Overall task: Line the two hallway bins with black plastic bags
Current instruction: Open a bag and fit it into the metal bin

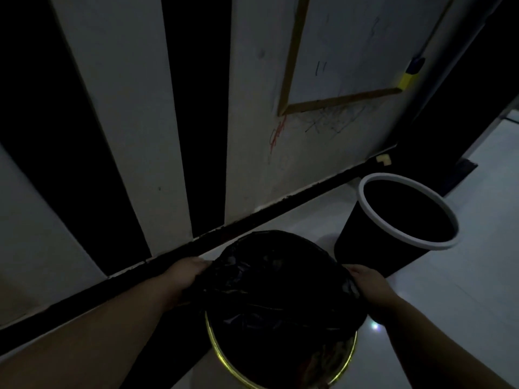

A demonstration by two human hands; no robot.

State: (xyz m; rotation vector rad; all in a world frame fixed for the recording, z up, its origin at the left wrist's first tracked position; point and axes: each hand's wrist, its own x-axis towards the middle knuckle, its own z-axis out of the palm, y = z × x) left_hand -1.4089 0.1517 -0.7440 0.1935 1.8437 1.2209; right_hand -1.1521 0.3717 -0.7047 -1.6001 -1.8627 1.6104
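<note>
While both hands stretched a black bag [280,279] over the gold-rimmed bin [222,352], the white-rimmed bin [404,211] waited unlined.

Left hand [185,272] reached forward, forearm low, its fingers [200,265] closed on the bag's left edge; between the two sets of fingers the plastic bulged over the bin mouth, probably held taut to fold down around the rim. Right hand [368,279] mirrored it, fingers pinching the right edge. Just beyond the right fingers the second bin stood on the floor [463,276], near the wall.

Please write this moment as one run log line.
both hands stretching black bag | over gold-rimmed bin | white-rimmed bin unlined
</note>
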